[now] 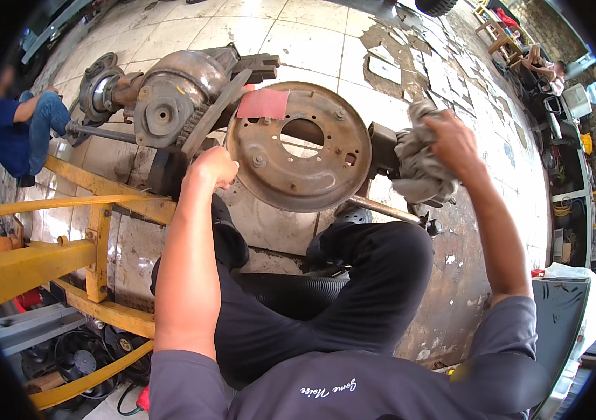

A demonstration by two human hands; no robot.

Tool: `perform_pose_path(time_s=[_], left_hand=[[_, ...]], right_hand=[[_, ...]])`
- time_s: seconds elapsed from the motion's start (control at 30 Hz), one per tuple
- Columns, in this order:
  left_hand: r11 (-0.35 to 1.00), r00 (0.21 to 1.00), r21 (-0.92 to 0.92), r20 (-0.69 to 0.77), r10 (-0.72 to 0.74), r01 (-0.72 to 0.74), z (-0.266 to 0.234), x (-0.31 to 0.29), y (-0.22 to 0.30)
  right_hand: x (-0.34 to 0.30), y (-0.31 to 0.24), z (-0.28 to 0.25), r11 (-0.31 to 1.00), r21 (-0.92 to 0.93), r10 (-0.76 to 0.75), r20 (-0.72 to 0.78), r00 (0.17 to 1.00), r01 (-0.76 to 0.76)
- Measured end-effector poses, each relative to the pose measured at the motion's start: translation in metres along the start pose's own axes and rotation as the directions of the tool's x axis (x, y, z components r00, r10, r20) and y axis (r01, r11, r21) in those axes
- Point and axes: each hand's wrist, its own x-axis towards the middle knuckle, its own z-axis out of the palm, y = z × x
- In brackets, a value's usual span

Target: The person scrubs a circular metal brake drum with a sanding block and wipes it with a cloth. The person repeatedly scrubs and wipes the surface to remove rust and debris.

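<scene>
A round, brownish metal brake backing plate (270, 178) with a large centre hole stands tilted in front of my knees. On its upper left lies a reddish rectangular sheet (263, 104), perhaps sandpaper. My left hand (212, 168) is curled closed beside the plate's left rim; what its fingers hold, if anything, is hidden. My right hand (452, 142) grips a crumpled grey rag (418, 157) right of the plate. The rag covers part of a dark metal piece (383, 148) there. Behind the plate's left side sits a rusty axle differential housing (182, 77).
A yellow metal frame (39, 262) stands at my left, above a fan (81, 360) and other parts. A metal rod (389, 208) runs below the plate. Broken tiles (385, 68) lie beyond. One person (14, 133) sits far left, another (546, 68) far right.
</scene>
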Motion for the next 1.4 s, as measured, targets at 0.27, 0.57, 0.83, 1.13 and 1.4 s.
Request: perform_pose_path(time_s=[0.27, 0.57, 0.83, 1.13, 1.4], left_hand=[[0.999, 0.998, -0.003, -0.042, 0.040, -0.041, 0.001, 0.005, -0.002], [0.994, 0.997, 0.071, -0.015, 0.081, -0.080, -0.001, 0.001, 0.000], [0.994, 0.996, 0.069, -0.023, 0.088, -0.087, -0.003, -0.002, 0.001], [0.990, 0.992, 0.113, -0.084, 0.095, -0.085, 0.001, 0.001, -0.002], [0.984, 0.992, 0.135, -0.029, 0.123, -0.118, -0.003, -0.003, -0.001]], right_hand=[[-0.002, 0.071, 0.103, 0.984, -0.113, 0.131, -0.055, 0.990, -0.137], [0.035, 0.038, 0.109, 0.971, 0.239, 0.036, -0.263, 0.964, 0.029], [0.068, 0.007, 0.060, 0.999, 0.021, 0.030, 0.114, 0.993, -0.033], [0.098, -0.182, 0.024, 0.765, 0.643, -0.087, 0.063, 0.994, 0.026], [0.138, -0.234, 0.073, 0.426, 0.839, 0.001, 0.375, 0.927, -0.339]])
